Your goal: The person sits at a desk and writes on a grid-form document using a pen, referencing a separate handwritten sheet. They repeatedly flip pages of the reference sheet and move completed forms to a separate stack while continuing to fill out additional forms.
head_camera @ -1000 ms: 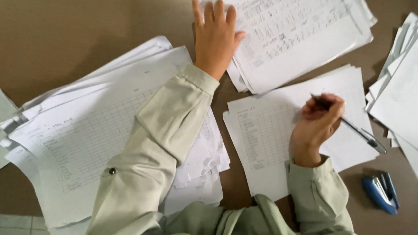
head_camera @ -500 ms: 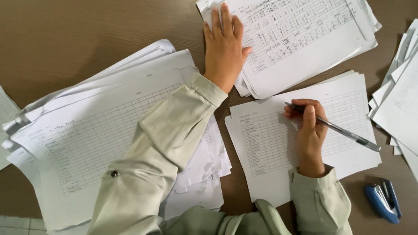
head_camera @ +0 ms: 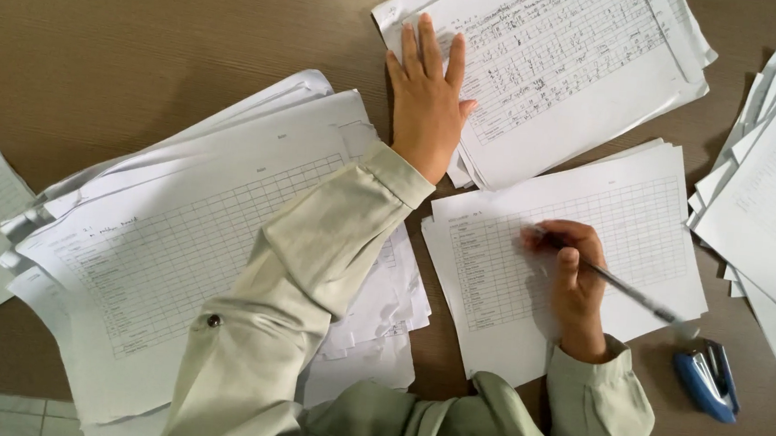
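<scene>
Head view, right hand (head_camera: pixel 577 284) gripping pen (head_camera: pixel 627 290) over gridded form (head_camera: pixel 629 209), left hand (head_camera: pixel 427 101) flat, open on filled sheet stack (head_camera: pixel 566 66)

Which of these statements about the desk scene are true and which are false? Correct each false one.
1. The right hand holds a pen over a gridded form. True.
2. The left hand grips a stapler. False: it lies flat on the edge of a filled-in sheet.
3. A blue stapler lies on the table near the right sleeve. True.
4. The stapler rests on top of the paper stack. False: it lies on bare table.
</scene>
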